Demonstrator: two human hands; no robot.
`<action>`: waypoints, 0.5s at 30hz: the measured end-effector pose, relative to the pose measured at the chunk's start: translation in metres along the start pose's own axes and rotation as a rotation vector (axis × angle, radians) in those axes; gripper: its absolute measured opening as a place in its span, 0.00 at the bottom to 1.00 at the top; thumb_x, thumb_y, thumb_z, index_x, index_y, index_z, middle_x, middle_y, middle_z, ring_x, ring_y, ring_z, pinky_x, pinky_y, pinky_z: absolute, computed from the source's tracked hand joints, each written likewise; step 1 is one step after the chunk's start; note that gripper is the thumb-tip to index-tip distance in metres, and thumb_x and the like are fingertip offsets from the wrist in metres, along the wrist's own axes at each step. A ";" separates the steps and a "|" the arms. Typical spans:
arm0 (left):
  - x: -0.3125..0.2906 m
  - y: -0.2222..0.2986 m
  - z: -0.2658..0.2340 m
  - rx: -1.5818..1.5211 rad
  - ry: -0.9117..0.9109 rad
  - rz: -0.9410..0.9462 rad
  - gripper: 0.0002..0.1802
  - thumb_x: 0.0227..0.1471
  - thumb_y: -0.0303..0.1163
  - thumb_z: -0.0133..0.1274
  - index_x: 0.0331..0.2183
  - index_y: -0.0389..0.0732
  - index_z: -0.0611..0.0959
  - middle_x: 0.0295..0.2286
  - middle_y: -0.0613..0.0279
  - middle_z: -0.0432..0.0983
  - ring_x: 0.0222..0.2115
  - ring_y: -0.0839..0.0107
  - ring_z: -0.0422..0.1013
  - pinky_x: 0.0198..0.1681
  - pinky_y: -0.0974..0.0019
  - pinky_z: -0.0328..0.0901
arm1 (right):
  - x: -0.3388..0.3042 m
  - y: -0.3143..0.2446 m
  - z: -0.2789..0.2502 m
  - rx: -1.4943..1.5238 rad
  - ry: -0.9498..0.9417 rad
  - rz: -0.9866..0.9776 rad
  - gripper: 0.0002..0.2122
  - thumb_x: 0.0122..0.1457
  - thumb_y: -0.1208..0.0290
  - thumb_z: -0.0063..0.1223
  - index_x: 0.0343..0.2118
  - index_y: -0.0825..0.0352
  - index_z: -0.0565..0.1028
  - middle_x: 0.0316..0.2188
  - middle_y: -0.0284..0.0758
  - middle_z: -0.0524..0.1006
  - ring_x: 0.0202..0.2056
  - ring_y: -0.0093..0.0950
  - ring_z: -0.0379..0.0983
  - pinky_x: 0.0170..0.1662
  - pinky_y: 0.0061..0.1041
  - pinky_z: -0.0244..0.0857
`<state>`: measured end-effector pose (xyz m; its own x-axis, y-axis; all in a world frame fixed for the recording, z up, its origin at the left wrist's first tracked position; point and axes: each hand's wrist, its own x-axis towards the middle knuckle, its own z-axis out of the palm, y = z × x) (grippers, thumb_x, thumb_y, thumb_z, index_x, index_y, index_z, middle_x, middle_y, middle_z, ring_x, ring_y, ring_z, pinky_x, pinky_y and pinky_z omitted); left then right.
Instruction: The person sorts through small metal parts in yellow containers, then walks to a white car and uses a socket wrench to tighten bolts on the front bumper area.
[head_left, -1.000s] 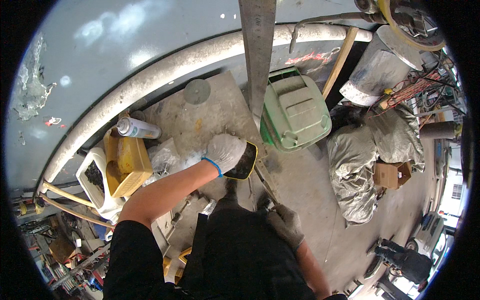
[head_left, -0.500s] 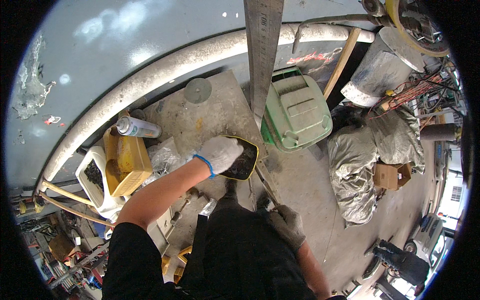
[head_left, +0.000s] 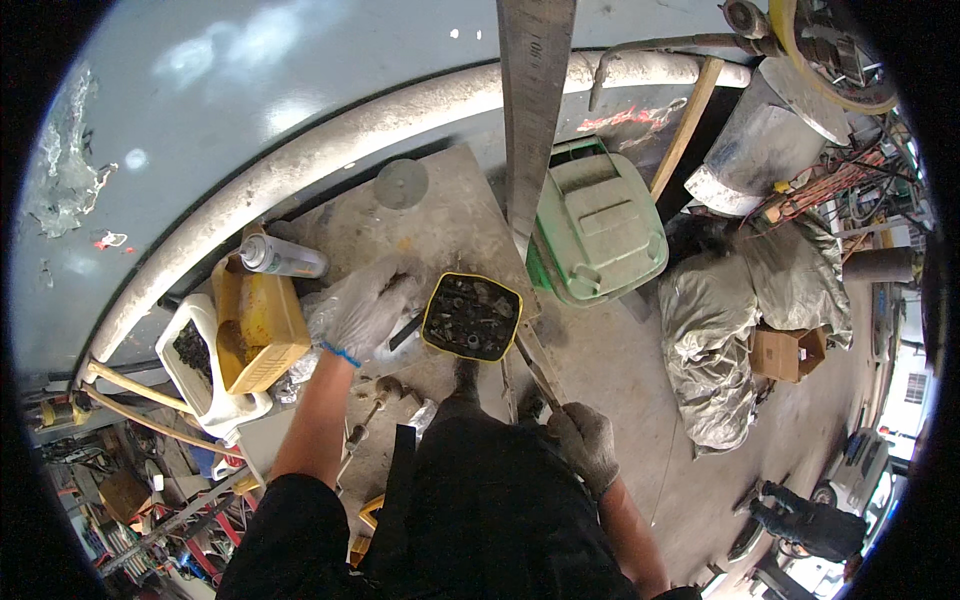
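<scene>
A dark container point(head_left: 472, 318) with a yellow rim, holding small dark metal pieces, sits at the near edge of the grey work table point(head_left: 455, 195). My left hand point(head_left: 372, 310), in a pale glove with a blue cuff, is over the table just left of the container, apart from it. Motion smears its fingers. A dark flat strip point(head_left: 405, 332) lies between hand and container. Low on the right, my right hand point(head_left: 585, 447), in a grey glove, is closed at the lower end of a slim bar point(head_left: 540, 372); its grip is partly hidden.
A spray can point(head_left: 285, 257), a cut yellow container point(head_left: 265, 330) and a white one point(head_left: 195, 365) stand left. A long steel ruler point(head_left: 535, 120) rises ahead. Right are a green lidded bin point(head_left: 605, 228), silvery sheeting point(head_left: 705, 350) and a cardboard box point(head_left: 785, 353). A person point(head_left: 815, 525) is farther off.
My left hand has drawn out of the yellow-rimmed container and moved left over the table, uncovering the pieces inside. My right hand stays beside the bar.
</scene>
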<state>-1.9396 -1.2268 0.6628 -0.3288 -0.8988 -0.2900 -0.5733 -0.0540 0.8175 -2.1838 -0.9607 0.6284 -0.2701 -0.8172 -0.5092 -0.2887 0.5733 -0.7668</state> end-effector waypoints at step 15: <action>-0.096 -0.018 0.075 -0.047 -0.698 0.004 0.20 0.61 0.43 0.47 0.45 0.38 0.82 0.40 0.48 0.79 0.43 0.55 0.75 0.50 0.58 0.67 | 0.029 -0.053 0.029 -0.481 -0.165 -0.555 0.11 0.59 0.63 0.55 0.28 0.67 0.78 0.28 0.46 0.78 0.31 0.47 0.75 0.38 0.43 0.67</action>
<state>-1.9538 -1.1067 0.6383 -0.7450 -0.4097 -0.5264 -0.5436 -0.0843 0.8351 -2.1495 -1.0161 0.6426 0.1619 -0.9705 -0.1789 -0.7220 0.0070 -0.6918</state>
